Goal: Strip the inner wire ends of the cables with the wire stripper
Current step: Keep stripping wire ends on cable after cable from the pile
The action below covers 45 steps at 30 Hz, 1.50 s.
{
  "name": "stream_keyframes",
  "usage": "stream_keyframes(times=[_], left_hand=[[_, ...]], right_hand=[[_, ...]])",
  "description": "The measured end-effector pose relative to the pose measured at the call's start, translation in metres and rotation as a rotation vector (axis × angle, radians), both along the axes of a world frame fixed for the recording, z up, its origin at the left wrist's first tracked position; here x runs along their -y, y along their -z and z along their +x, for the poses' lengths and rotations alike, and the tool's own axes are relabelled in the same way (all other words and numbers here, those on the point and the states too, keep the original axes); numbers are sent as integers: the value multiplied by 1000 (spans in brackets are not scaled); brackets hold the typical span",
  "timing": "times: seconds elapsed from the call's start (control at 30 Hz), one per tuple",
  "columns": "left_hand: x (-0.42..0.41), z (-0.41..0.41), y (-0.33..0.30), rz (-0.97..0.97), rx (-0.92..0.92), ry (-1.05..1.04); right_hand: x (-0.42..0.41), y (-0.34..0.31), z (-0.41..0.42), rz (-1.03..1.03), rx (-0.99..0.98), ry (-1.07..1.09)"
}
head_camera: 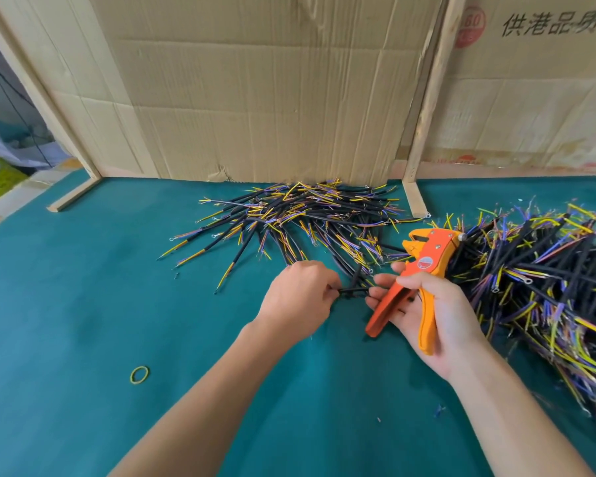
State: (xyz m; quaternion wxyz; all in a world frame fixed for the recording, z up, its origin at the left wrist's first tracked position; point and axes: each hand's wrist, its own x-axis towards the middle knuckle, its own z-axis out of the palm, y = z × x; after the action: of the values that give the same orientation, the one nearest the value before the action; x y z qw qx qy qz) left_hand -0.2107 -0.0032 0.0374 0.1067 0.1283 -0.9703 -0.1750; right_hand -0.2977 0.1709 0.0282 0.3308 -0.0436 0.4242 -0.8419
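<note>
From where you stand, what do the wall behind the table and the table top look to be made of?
Wall: corrugated cardboard, matt brown, judging by its creases, fluting lines and torn lower edge, held between pale raw-wood battens.
Table top: seemingly a teal felt or baize-like cloth, matt and faintly fuzzy; what lies beneath is hidden.

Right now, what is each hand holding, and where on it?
The right hand holds the orange wire stripper by its handles. The left hand pinches a black cable at its left end.

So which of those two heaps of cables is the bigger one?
The heap on the right, beside the hand holding the orange wire stripper. It is thicker and runs out of view, while the heap by the cardboard wall is flatter and sparser.
</note>
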Motion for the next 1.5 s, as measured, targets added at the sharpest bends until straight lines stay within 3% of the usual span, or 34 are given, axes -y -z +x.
stream_keyframes(times=[0.17, 0.3, 0.5, 0.77, 0.9, 1.17, 1.33, 1.5], left_hand=[[12, 15, -7, 12, -347, -138], [23, 41, -8, 224, -513, -339], [5, 65, 24, 555, -425, -409], [-3, 68, 34, 661, -432, -362], [-4, 71, 32, 673, -378, -216], [-6, 62, 17, 1033, -426, 2], [1, 61, 15, 995, -391, 15], [5, 59, 17, 1196, -396, 23]], right_hand=[[-2, -1, 0, -51, -6, -57], [-2, -2, 2, -116, -17, -148], [2, -6, 9, -181, -50, -270], [1, -6, 10, -176, -75, -297], [-2, -6, 7, -205, -74, -352], [10, -6, 21, -246, -136, -560], [16, -5, 27, -216, -139, -593], [18, -3, 27, -209, -129, -605]])
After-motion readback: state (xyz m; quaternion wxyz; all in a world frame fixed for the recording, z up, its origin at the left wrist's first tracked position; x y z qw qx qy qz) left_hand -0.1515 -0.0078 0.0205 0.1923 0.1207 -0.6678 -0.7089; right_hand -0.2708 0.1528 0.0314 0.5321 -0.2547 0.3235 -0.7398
